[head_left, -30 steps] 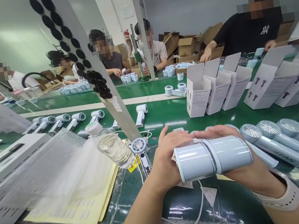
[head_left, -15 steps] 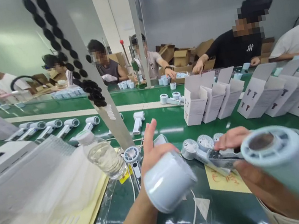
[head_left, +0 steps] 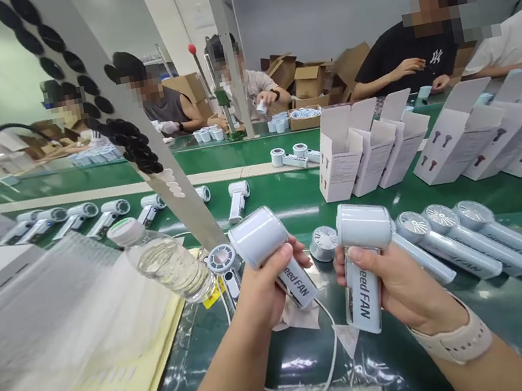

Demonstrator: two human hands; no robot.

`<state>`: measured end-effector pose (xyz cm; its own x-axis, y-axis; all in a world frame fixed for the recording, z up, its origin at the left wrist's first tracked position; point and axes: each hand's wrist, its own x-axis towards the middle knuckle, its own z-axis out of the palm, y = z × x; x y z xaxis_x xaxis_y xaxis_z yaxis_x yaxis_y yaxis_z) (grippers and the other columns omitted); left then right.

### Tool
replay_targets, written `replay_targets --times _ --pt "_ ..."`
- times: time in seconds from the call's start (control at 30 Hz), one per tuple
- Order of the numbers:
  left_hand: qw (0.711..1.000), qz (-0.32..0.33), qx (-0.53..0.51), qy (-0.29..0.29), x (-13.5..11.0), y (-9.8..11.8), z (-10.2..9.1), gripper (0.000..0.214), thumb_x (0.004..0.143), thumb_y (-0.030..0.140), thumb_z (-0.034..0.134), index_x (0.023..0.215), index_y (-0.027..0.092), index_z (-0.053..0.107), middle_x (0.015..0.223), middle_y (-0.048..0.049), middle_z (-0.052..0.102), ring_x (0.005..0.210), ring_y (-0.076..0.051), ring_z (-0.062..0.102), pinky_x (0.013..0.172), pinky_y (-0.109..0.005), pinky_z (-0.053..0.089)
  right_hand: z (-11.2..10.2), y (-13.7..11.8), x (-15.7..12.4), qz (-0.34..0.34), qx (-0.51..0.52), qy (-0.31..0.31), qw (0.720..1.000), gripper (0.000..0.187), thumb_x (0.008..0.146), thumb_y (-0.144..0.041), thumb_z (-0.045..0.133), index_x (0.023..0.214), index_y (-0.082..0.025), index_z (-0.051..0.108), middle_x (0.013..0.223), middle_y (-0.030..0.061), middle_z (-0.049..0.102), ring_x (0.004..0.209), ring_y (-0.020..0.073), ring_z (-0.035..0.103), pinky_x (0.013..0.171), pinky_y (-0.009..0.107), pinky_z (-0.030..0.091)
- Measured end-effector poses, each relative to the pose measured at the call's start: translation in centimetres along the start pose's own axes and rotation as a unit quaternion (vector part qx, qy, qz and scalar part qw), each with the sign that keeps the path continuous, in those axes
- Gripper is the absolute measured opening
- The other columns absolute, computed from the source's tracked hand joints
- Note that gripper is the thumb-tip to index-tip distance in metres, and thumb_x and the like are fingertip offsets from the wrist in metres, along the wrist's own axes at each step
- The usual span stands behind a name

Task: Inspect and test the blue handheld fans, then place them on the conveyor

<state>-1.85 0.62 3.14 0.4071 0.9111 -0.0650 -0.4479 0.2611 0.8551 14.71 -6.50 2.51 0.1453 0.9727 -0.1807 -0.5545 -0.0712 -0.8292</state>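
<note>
My left hand (head_left: pixel 262 289) is wrapped round the handle of a pale blue handheld fan (head_left: pixel 261 236), its round head tilted up and to the left. Beside it, my right hand (head_left: pixel 391 277) grips a second pale blue fan (head_left: pixel 362 228) by its handle, which reads "FAN". Both fans are held upright just above the green bench (head_left: pixel 293 203). A watch with a pale strap (head_left: pixel 456 343) is on my right wrist.
Several more fans (head_left: pixel 453 229) lie in a row to the right. A water bottle (head_left: pixel 164 260) lies on yellow sheets (head_left: pixel 136 379) at the left. Open white boxes (head_left: pixel 349 153) stand behind. A metal strip with black pads (head_left: pixel 131 144) slants upward. Several people work across the belt.
Both hands held the fans end to end a second ago, then swung them apart. Now each hand holds its fan upright by the handle, side by side.
</note>
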Motion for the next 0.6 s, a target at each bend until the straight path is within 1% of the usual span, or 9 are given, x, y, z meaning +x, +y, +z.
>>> replay_targets --times 0.1,0.13,0.2,0.3,0.4,0.47,0.53,0.6 --pt "0.997 -0.050 -0.022 -0.050 0.0 -0.1 0.1 0.048 0.066 0.052 0.082 0.093 0.015 0.069 0.068 -0.0029 0.069 0.056 -0.015 0.065 0.053 -0.026 0.056 0.5 0.2 -0.3 0.043 0.038 -0.061 0.996 0.038 0.064 -0.031 0.091 0.094 -0.020 0.069 0.082 0.0012 0.071 0.069 0.0141 0.065 0.067 0.029 0.058" --pt "0.995 -0.063 -0.028 -0.068 -0.1 -0.2 0.2 0.052 0.069 0.056 0.078 0.099 0.015 0.067 0.070 -0.0037 0.069 0.055 -0.016 0.065 0.051 -0.028 0.056 0.6 0.3 -0.3 0.057 0.051 -0.082 0.994 0.040 0.065 -0.029 0.090 0.098 -0.020 0.070 0.087 0.0019 0.071 0.072 0.0143 0.066 0.069 0.029 0.059" --pt "0.992 -0.076 -0.044 -0.096 -0.3 -0.6 0.3 0.058 0.071 0.058 0.076 0.109 0.016 0.064 0.077 -0.0052 0.071 0.056 -0.019 0.066 0.048 -0.032 0.057 0.7 0.4 -0.4 0.080 0.079 -0.110 0.988 0.043 0.067 -0.029 0.088 0.105 -0.020 0.071 0.091 0.0027 0.072 0.075 0.0149 0.066 0.071 0.030 0.060" --pt "0.985 -0.091 -0.068 -0.133 -0.7 -1.3 0.2 0.059 0.069 0.059 0.078 0.108 0.017 0.064 0.084 -0.0072 0.071 0.058 -0.019 0.066 0.046 -0.030 0.056 0.7 0.8 -0.5 0.093 0.103 -0.117 0.983 0.037 0.070 -0.032 0.085 0.103 -0.019 0.072 0.082 0.0027 0.071 0.073 0.0156 0.067 0.068 0.030 0.060" --pt "0.973 -0.131 -0.104 -0.157 -0.9 -1.8 -0.2 0.061 0.068 0.066 0.074 0.101 0.016 0.066 0.081 -0.0064 0.068 0.061 -0.016 0.065 0.048 -0.026 0.055 0.8 1.2 -0.5 0.102 0.104 -0.126 0.981 0.029 0.076 -0.036 0.081 0.096 -0.017 0.072 0.072 0.0034 0.069 0.067 0.0158 0.066 0.067 0.031 0.060" --pt "0.964 -0.153 -0.136 -0.170 -1.0 -2.0 -0.4 0.063 0.067 0.069 0.073 0.100 0.016 0.066 0.076 -0.0042 0.065 0.060 -0.015 0.063 0.050 -0.025 0.055 1.0 1.4 -0.6 0.104 0.102 -0.130 0.981 0.029 0.079 -0.039 0.079 0.094 -0.017 0.071 0.070 0.0035 0.068 0.064 0.0159 0.066 0.064 0.031 0.060" --pt "0.958 -0.162 -0.153 -0.181 -1.1 -2.0 -0.5 0.067 0.066 0.069 0.074 0.108 0.017 0.065 0.071 -0.0019 0.063 0.058 -0.014 0.062 0.051 -0.025 0.055 1.1 1.6 -0.6 0.103 0.096 -0.122 0.982 0.032 0.077 -0.042 0.080 0.096 -0.018 0.070 0.071 0.0025 0.067 0.062 0.0153 0.065 0.059 0.030 0.059" --pt "0.958 -0.161 -0.146 -0.189 -1.1 -2.0 -0.4 0.076 0.065 0.069 0.074 0.121 0.019 0.061 0.067 -0.0005 0.062 0.056 -0.015 0.062 0.051 -0.027 0.056 1.2 1.8 -0.6 0.101 0.084 -0.111 0.985 0.037 0.075 -0.043 0.083 0.098 -0.019 0.068 0.071 0.0010 0.066 0.059 0.0140 0.063 0.056 0.028 0.058"
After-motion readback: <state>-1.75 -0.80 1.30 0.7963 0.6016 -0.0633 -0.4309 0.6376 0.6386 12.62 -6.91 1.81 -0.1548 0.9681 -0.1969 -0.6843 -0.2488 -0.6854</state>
